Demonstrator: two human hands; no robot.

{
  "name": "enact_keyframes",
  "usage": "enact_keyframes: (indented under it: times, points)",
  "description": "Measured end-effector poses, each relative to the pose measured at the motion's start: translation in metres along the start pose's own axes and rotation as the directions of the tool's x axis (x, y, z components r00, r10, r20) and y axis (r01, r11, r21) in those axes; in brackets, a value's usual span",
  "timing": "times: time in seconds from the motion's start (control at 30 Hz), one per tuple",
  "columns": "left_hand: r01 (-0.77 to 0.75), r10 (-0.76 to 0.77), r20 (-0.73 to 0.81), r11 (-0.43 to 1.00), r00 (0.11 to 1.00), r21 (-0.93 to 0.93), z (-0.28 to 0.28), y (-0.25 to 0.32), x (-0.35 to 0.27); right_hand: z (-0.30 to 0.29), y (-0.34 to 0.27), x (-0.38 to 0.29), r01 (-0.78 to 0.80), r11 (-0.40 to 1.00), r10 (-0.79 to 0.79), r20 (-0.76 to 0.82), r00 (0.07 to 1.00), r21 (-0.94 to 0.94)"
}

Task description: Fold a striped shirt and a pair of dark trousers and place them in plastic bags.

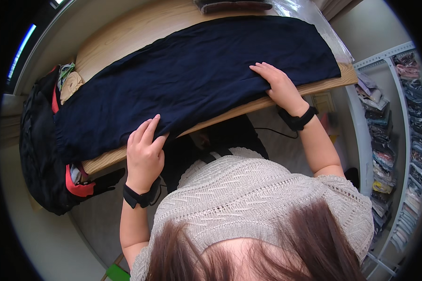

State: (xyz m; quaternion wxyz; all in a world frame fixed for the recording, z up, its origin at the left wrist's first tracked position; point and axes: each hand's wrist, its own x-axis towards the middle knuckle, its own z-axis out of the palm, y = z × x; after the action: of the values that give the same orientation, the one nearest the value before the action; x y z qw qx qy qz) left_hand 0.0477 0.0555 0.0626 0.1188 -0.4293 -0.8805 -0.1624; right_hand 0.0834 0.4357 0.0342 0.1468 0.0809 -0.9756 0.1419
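Note:
A long navy-blue garment (197,73), seemingly trousers laid lengthwise, spreads across the wooden table (112,42). Its left end looks gathered, and its lower edge runs along the front of the tabletop. My left hand (145,154) rests on that near edge towards the left, fingers spread over the cloth. Farther right, my right hand (279,84) lies flat on the fabric, fingertips pointing left and the palm by the table's front edge. Neither hand is closed around the cloth. Both wrists wear black bands.
Dark clothes with red parts (38,147) are heaped at the table's left end. A dark folded item (235,6) and clear plastic (302,14) lie at the far side. Metal shelving (401,105) with bagged garments (381,140) stands to the right. A cable (277,131) hangs below the tabletop.

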Motion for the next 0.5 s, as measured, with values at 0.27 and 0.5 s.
enact_keyframes:
  times: [0.27,0.5]
  points:
    - [0.042,-0.048,0.055,0.995,0.997,0.091,-0.003,0.011,0.001,0.002,0.002,-0.012,-0.016,0.998,0.014,0.04,0.999,0.053]
    - [-0.016,0.002,0.151,0.996,0.989,0.089,-0.014,0.007,0.009,0.003,0.004,-0.011,-0.037,0.995,0.032,0.053,0.998,0.094]
